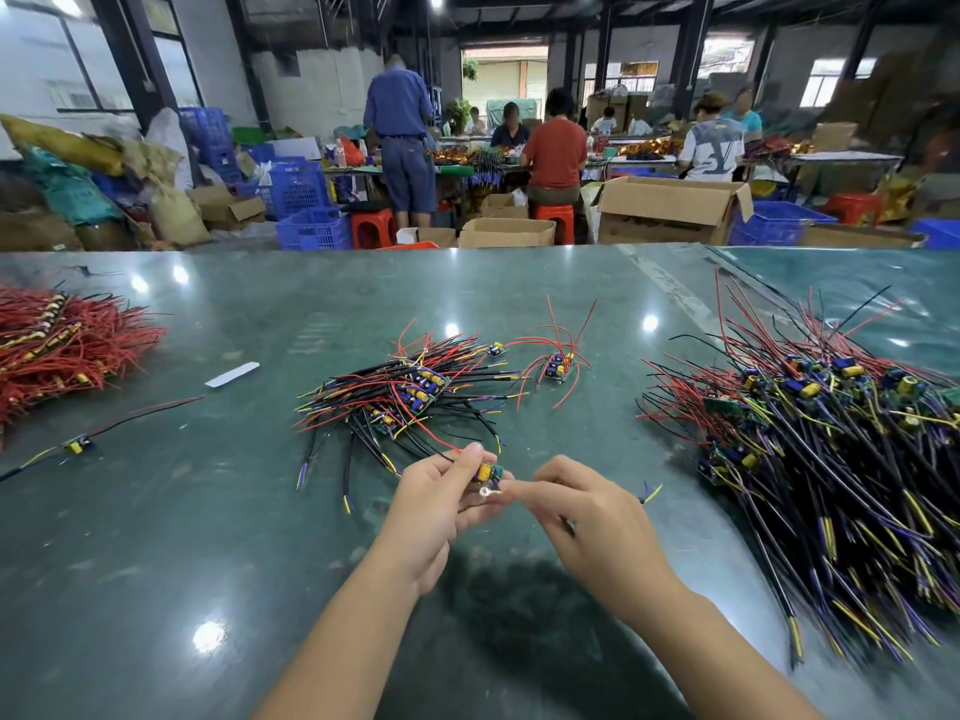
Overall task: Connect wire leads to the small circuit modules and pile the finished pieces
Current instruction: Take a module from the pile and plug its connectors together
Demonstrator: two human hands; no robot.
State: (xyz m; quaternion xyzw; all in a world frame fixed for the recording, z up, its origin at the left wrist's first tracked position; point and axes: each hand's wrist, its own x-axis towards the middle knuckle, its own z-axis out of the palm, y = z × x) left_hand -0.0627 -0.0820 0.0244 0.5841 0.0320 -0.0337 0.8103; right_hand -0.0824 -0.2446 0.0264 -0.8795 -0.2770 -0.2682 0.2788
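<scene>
two bare hands work above a glossy green table point(208, 511). the left hand point(436, 506) comes in from below with the forearm angled up to the right, its thumb and curled fingers pinching one small circuit module point(488, 471) with a yellow capacitor on a green board, held just above the table near its middle. a red wire point(423, 428) runs from the module up into the heap behind it. the right hand point(582, 511) reaches in from the lower right, its fingers curled and its fingertips pinching a silver ring terminal point(487, 492) just under the module, touching the left hand's fingers; whether a wire trails from the terminal i cannot tell. three big heaps lie on the table: a centre pile point(410, 397) of modules with black, red and yellow-tipped leads just beyond the hands, a large right pile point(831, 459) of modules with long black leads, and a red wire pile point(57, 345) at the far left. three smaller pieces lie apart: a cluster of modules point(558, 365) with red leads right of the centre pile, one lone module point(77, 446) with leads at the left, and a white strip point(232, 374) near it. the modules within the heaps are too many and too tangled to count.
</scene>
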